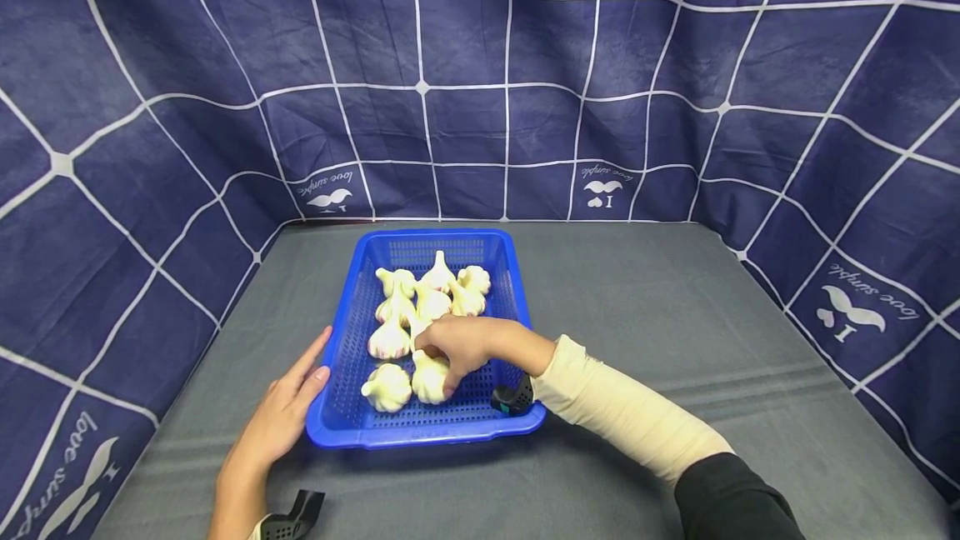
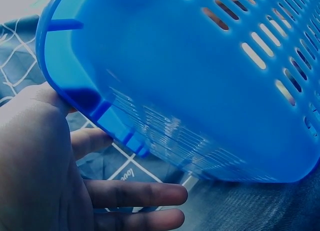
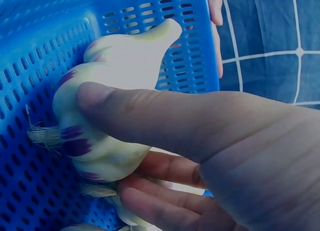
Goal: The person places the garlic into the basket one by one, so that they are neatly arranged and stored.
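Observation:
Several white garlic bulbs with purple streaks lie in a blue plastic basket (image 1: 429,438). My right hand (image 1: 471,344) reaches down inside and grips one garlic bulb (image 1: 429,377) near the basket's front. In the right wrist view, the thumb lies across this bulb (image 3: 95,151), with fingers curled beneath. Right behind it shows another bulb (image 3: 130,56), its stem pointing up and right. My left hand (image 1: 277,419) touches the basket's left rim with its fingers extended. The left wrist view shows those fingers straight beside the basket's outer wall (image 2: 165,56).
The basket stands on a grey cloth surface (image 1: 615,298). Dark blue curtains (image 1: 480,40) with white grid lines enclose the back and both sides. More bulbs (image 1: 390,340) crowd the basket's middle and back, and one bulb (image 1: 387,387) sits at its front left.

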Tool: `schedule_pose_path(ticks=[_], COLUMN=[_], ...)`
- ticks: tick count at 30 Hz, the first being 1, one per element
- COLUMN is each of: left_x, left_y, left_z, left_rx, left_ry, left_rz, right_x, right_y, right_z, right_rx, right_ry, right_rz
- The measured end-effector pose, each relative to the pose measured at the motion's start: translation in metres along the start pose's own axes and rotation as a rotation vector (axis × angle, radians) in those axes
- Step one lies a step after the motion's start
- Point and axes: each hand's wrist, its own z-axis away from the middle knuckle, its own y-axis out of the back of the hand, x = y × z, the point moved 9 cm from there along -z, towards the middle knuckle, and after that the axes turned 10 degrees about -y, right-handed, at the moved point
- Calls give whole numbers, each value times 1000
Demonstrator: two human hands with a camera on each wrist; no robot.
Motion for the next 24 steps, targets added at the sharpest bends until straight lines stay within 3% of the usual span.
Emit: schedule_pose_path(ticks=[4,15,20,24], left_x=[-1,-2,-2,-3], left_y=[-1,-2,-4,-4], left_z=[0,-1,-1,-1], left_rx=[0,2,7,10], left_ry=[0,-7,-12,-15], left_rz=[3,-7,6,11], right_x=[0,3,7,16], right_y=[0,3,18,39], right_z=[0,3,16,38], right_rx=[4,-5,22,68], right_ry=[2,-9,-13,4], right_rz=[22,-49,-117,-194])
